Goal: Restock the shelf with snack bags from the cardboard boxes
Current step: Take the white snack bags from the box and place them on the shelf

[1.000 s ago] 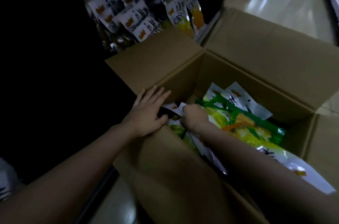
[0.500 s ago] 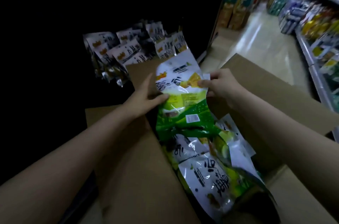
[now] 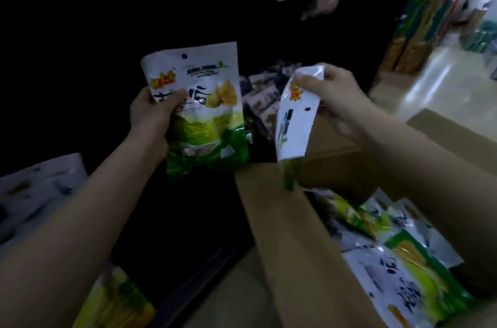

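- Your left hand holds one snack bag left of the cardboard box.
- Your right hand holds another bag above it.
- More bags lie inside the box; shelf bags stand behind.

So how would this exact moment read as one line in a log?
left hand: grips snack bag | right hand: pinches second snack bag by its top | cardboard box: open, more bags inside | stage: carrying toward shelf
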